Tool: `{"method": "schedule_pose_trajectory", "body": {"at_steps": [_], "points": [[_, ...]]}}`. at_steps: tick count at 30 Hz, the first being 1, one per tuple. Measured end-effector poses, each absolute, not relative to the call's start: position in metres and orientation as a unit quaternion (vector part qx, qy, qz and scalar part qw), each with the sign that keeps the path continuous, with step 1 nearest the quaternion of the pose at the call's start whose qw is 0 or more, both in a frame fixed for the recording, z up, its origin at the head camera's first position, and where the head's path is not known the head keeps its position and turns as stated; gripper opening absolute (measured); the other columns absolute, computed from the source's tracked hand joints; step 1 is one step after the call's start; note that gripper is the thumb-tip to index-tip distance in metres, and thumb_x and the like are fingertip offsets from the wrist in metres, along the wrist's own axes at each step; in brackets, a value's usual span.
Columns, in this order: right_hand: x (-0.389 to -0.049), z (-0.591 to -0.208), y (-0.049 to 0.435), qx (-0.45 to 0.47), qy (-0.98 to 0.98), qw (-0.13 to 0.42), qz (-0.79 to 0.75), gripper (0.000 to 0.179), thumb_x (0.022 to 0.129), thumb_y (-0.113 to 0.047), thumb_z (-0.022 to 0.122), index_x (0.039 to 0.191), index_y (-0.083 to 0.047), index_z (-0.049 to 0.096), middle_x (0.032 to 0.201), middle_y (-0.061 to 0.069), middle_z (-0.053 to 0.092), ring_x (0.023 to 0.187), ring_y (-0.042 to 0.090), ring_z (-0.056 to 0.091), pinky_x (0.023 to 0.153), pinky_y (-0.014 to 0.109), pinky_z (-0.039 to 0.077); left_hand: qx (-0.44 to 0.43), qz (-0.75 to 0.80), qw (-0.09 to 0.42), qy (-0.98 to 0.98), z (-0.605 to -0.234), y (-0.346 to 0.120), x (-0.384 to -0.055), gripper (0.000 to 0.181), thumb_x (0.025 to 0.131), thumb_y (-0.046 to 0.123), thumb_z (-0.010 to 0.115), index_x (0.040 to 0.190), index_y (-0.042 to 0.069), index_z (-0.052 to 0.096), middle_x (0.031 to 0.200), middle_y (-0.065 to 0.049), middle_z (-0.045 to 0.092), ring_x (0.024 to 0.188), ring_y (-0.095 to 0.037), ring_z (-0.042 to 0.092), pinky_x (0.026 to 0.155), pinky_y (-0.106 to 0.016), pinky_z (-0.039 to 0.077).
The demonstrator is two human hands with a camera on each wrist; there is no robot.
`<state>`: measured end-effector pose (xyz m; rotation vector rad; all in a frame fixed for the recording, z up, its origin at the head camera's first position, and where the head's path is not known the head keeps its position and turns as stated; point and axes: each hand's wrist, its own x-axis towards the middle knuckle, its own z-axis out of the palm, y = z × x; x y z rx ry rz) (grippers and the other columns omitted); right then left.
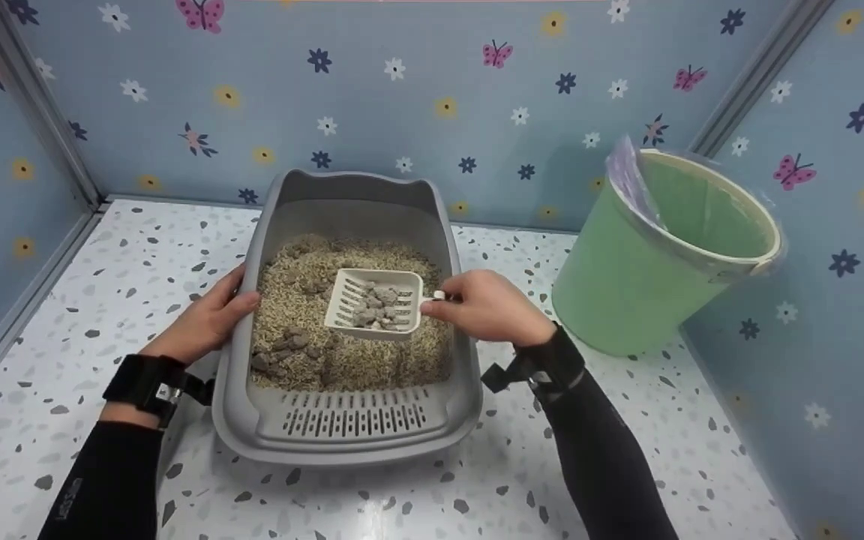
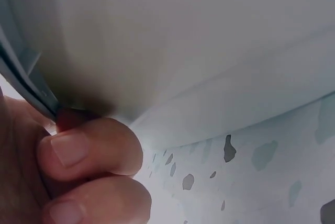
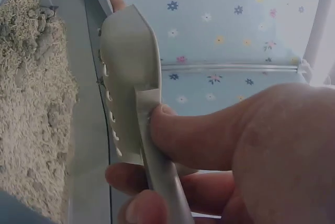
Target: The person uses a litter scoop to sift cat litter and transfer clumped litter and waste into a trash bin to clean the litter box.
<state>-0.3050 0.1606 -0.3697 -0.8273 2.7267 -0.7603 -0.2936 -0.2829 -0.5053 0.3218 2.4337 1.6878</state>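
A grey litter box (image 1: pixel 349 446) holds tan pellet litter (image 1: pixel 372 364) with darker clumps (image 1: pixel 287 352) at its left front. My left hand (image 1: pixel 211 311) grips the box's left rim, thumb on top; in the left wrist view its curled fingers (image 2: pixel 99 148) are under the rim against the outer wall. My right hand (image 1: pixel 496 307) holds a white slotted litter scoop (image 1: pixel 336 307) by its handle (image 3: pixel 162 177), thumb along it. Above the litter, the scoop carries several greyish clumps (image 1: pixel 379 306).
A green bin (image 1: pixel 619 277) lined with a thin clear-purple bag (image 1: pixel 634 180) stands at the right, by the wall. Flower-patterned panels (image 1: pixel 372 97) enclose the back and sides. The box rests on a white speckled surface (image 1: pixel 139 262).
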Motion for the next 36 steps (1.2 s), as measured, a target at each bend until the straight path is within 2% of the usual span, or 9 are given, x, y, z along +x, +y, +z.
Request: {"method": "schedule_pose_trajectory", "body": {"at_steps": [3, 6, 11, 21, 24, 27, 33, 36], "points": [[-0.305, -0.369, 0.177, -0.26, 0.93, 0.085, -0.244, 0.049, 0.109, -0.044, 0.073, 0.071, -0.022, 0.049, 0.063, -0.008, 0.04, 0.055, 0.012, 0.04, 0.058, 0.033, 0.038, 0.113, 0.57, 0.081, 0.81, -0.506, -0.283, -0.295, 0.076, 0.121, 0.044, 0.044, 0.181, 0.028, 0.001, 0.164, -0.034, 0.038, 0.122, -0.046, 0.059, 0.087, -0.046, 0.061], [-0.307, -0.369, 0.186, -0.249, 0.934, 0.085, -0.243, 0.05, 0.109, -0.043, 0.073, 0.07, -0.021, 0.048, 0.063, -0.007, 0.039, 0.056, 0.014, 0.039, 0.058, 0.034, 0.037, 0.105, 0.568, 0.078, 0.812, -0.509, -0.283, -0.296, 0.076, 0.12, 0.044, 0.044, 0.181, 0.027, 0.001, 0.155, -0.033, 0.045, 0.114, -0.042, 0.061, 0.085, -0.046, 0.061], [-0.311, -0.377, 0.172, -0.264, 0.927, 0.098, -0.248, 0.05, 0.108, -0.05, 0.072, 0.071, -0.024, 0.05, 0.064, -0.01, 0.039, 0.056, 0.012, 0.04, 0.06, 0.033, 0.039, 0.09, 0.562, 0.081, 0.819, -0.509, -0.284, -0.294, 0.079, 0.119, 0.048, 0.046, 0.181, 0.028, 0.002, 0.147, -0.032, 0.05, 0.108, -0.037, 0.063, 0.085, -0.046, 0.062], [-0.309, -0.371, 0.168, -0.255, 0.931, 0.082, -0.249, 0.047, 0.108, -0.045, 0.072, 0.072, -0.022, 0.054, 0.064, -0.008, 0.041, 0.057, 0.013, 0.042, 0.061, 0.036, 0.041, 0.094, 0.563, 0.079, 0.817, -0.507, -0.284, -0.293, 0.079, 0.119, 0.049, 0.045, 0.181, 0.028, 0.002, 0.147, -0.033, 0.05, 0.108, -0.038, 0.065, 0.085, -0.047, 0.063], [-0.309, -0.361, 0.179, -0.246, 0.932, 0.075, -0.257, 0.05, 0.108, -0.046, 0.072, 0.07, -0.022, 0.05, 0.063, -0.008, 0.041, 0.057, 0.014, 0.043, 0.062, 0.037, 0.041, 0.095, 0.563, 0.078, 0.817, -0.508, -0.284, -0.293, 0.078, 0.119, 0.048, 0.045, 0.181, 0.029, 0.001, 0.147, -0.033, 0.049, 0.107, -0.038, 0.064, 0.084, -0.047, 0.063], [-0.309, -0.345, 0.197, -0.225, 0.937, 0.07, -0.258, 0.053, 0.108, -0.049, 0.072, 0.069, -0.023, 0.047, 0.064, -0.008, 0.042, 0.058, 0.015, 0.042, 0.062, 0.038, 0.041, 0.099, 0.562, 0.078, 0.818, -0.51, -0.284, -0.294, 0.078, 0.12, 0.047, 0.044, 0.181, 0.029, 0.0, 0.154, -0.034, 0.044, 0.109, -0.039, 0.062, 0.085, -0.047, 0.062], [-0.312, -0.297, 0.248, -0.171, 0.952, 0.036, -0.252, 0.051, 0.108, -0.055, 0.07, 0.075, -0.017, 0.062, 0.065, -0.005, 0.047, 0.057, 0.015, 0.041, 0.056, 0.034, 0.038, 0.114, 0.562, 0.08, 0.815, -0.508, -0.284, -0.294, 0.077, 0.12, 0.047, 0.041, 0.181, 0.028, -0.002, 0.166, -0.033, 0.032, 0.12, -0.045, 0.057, 0.085, -0.044, 0.059], [-0.312, -0.273, 0.278, -0.127, 0.959, 0.014, -0.252, 0.053, 0.107, -0.059, 0.07, 0.079, -0.015, 0.068, 0.065, -0.005, 0.049, 0.058, 0.014, 0.04, 0.053, 0.034, 0.037, 0.114, 0.566, 0.082, 0.812, -0.506, -0.283, -0.294, 0.077, 0.12, 0.046, 0.042, 0.181, 0.028, -0.001, 0.166, -0.033, 0.034, 0.121, -0.046, 0.056, 0.086, -0.045, 0.06]]}}
